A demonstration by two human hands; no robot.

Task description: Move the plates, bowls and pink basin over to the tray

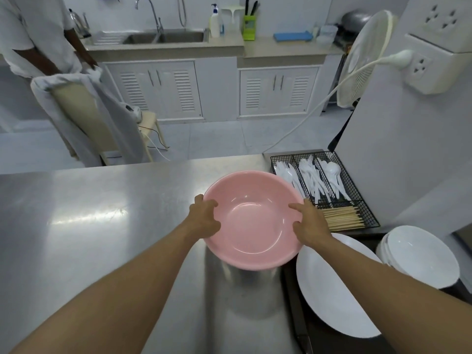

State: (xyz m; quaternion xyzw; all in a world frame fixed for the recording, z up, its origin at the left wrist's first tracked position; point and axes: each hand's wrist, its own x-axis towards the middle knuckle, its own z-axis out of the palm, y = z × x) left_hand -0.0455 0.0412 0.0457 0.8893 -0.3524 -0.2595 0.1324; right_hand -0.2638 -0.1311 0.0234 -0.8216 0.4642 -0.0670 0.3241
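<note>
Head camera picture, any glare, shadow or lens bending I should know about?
Head view: bright glare streaks on the steel counter; a shadow beneath the round pink plastic basin; wide-angle bending curves the counter edge and cabinets; focus looks slightly soft throughout.

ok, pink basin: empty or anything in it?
Empty. The pink basin faces mouth up, its bare glossy inside visible down to the bottom, held at the rim by left hand and right hand.
</note>
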